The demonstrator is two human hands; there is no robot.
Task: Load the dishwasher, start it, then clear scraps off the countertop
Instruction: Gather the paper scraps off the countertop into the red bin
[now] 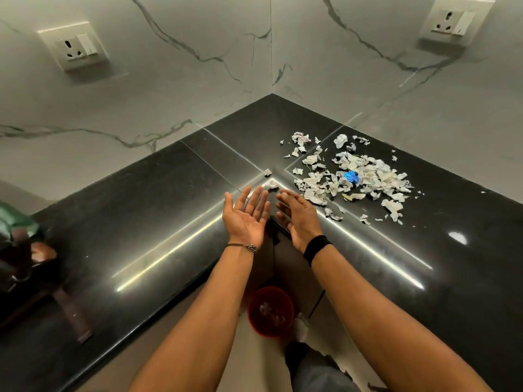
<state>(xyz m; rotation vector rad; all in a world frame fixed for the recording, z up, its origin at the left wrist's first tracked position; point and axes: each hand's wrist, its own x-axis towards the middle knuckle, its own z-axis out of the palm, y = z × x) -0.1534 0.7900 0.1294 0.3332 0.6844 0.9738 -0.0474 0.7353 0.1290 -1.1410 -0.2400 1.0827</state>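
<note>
A heap of torn white paper scraps (356, 176) lies on the black countertop (158, 222) near the corner, with a small blue shiny piece (351, 177) in it. Two stray scraps (271, 182) lie just beyond my fingertips. My left hand (245, 216) is held palm up, fingers straight, holding nothing. My right hand (297, 217) is beside it, side-on with fingers loosely bent, left of the heap and holding nothing. Below on the floor stands a red bin (270, 311) with some scraps inside.
Marble walls meet at the corner behind the counter, each with a socket plate (74, 48) (452, 22). At the far left edge are a green object (17, 219) and dark items (25, 264). My leg (317, 366) shows beside the bin.
</note>
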